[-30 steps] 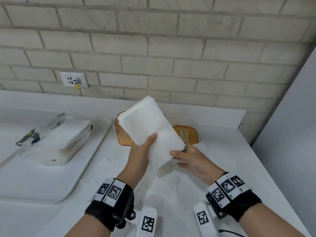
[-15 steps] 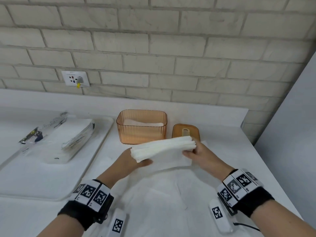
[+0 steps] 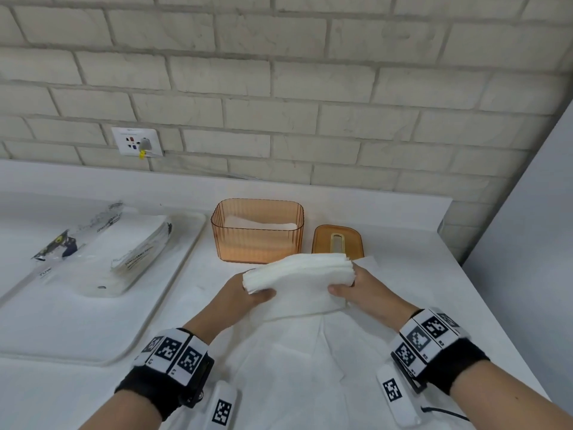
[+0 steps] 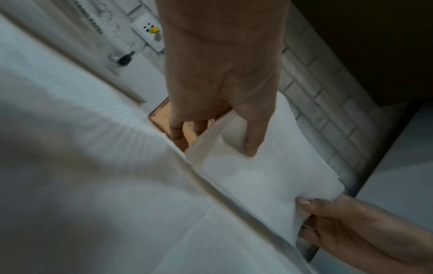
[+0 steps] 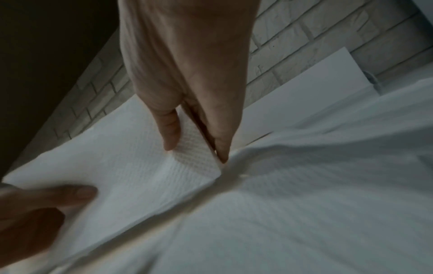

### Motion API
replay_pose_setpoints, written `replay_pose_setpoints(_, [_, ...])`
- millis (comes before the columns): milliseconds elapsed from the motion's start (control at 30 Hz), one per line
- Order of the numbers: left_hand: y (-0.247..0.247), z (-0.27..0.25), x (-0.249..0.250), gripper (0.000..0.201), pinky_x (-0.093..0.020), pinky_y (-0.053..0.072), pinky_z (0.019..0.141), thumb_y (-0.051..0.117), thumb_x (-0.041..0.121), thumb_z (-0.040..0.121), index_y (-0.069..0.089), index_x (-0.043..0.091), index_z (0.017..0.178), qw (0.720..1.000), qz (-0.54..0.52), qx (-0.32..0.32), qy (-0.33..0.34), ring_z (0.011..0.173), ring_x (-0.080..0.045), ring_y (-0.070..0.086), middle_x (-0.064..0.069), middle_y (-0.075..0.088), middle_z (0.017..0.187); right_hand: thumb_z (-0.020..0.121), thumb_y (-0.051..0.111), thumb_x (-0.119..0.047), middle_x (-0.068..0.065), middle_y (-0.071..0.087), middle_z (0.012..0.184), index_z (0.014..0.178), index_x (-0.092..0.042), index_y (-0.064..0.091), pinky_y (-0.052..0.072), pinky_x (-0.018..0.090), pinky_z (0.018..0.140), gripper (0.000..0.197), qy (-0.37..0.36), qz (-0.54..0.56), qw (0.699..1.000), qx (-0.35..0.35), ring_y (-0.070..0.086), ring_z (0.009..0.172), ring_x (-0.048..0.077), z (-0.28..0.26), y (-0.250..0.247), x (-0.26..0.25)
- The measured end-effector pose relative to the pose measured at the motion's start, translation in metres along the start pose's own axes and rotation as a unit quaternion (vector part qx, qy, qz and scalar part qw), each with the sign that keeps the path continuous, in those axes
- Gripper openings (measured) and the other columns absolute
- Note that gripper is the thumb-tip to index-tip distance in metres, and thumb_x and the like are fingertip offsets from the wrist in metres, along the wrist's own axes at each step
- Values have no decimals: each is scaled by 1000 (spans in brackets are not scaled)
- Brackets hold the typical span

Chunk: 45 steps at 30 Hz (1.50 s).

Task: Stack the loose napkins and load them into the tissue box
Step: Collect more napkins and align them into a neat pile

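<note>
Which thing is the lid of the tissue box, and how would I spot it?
Find the brick wall, then the see-through orange tissue box on the white counter below. The lid lies flat, just right of the box. Same orange, but low, with a slot on top.

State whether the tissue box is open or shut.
Open: the box has no lid on; the lid lies beside it on the counter.
</note>
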<state>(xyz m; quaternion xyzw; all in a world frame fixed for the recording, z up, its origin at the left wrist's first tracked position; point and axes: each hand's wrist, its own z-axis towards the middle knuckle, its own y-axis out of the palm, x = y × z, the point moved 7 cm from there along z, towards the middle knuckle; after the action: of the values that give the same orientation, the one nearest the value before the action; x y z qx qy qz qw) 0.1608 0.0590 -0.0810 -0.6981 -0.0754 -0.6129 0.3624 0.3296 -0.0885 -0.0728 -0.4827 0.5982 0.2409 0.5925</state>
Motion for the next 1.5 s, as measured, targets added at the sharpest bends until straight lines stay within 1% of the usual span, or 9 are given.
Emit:
replay_pose_setpoints(133, [-12,1,7,33,-8,46,71,73,16,82,61,30,110,999,-26,14,11,92,0,62,15,67,101,85,66,-8,-3,61,119,130,-22,42,49,26,93,53,-15,-2,1000,21,58,110,12,2,-9,-7])
replay_pose_setpoints(300, [2,-5,-1,24,-28,49,77,75,19,78,66,19,100,999,12,-40,1,92,-25,65,-6,70,98,86,65,-9,-2,56,118,126,-17,40,42,9,74,48,9,-68,998,6,55,104,10,-1,2,4])
replay_pose_setpoints(433, [4,-5,-1,29,-28,50,77,74,24,78,62,37,100,999,-12,-14,-34,96,-19,65,-1,70,105,89,62,-11,-6,54,114,129,-17,38,42,20,89,47,14,-34,999,20,53,110,15,2,8,3])
replay_pose_setpoints(633, [1,-7,-3,29,-35,53,83,69,21,86,60,27,113,998,-29,-10,-59,100,-20,64,1,69,106,87,63,-8,4,61,122,130,-15,44,45,42,102,47,19,43,998,35,59,113,18,3,2,7])
replay_pose_setpoints(833, [-8,-5,12,27,-20,53,73,75,23,80,63,26,104,992,-112,39,-49,94,-11,67,6,70,101,93,55,-15,-1,57,125,135,-22,38,43,40,104,45,-6,39,998,50,55,117,17,4,2,-10])
replay_pose_setpoints(1000, [3,-9,6,26,-27,50,82,69,15,85,61,29,105,998,-21,-10,-56,95,-18,63,0,69,105,94,54,-13,0,52,134,143,-21,29,37,43,109,56,28,-15,999,4,48,124,19,0,15,6])
replay_pose_setpoints(1167, [-13,-9,15,24,-16,52,65,71,23,83,64,20,106,988,-128,39,-72,88,-12,68,4,71,97,92,58,-13,-2,60,126,136,-20,43,47,40,101,47,9,45,999,-5,58,115,17,-1,6,-21])
replay_pose_setpoints(1367, [-10,-6,31,26,-49,57,79,67,24,86,61,20,111,948,-298,15,-111,100,-23,67,-2,71,106,93,54,-10,4,65,106,110,-22,54,58,48,72,21,40,178,981,-69,63,97,29,-11,11,-56])
replay_pose_setpoints(1500, [-3,-12,32,32,-42,60,65,66,23,85,57,21,115,934,-330,-22,-139,101,-26,66,-6,68,110,94,53,-8,5,62,106,102,-25,52,59,38,57,20,47,159,985,-55,64,88,25,-16,9,-60])
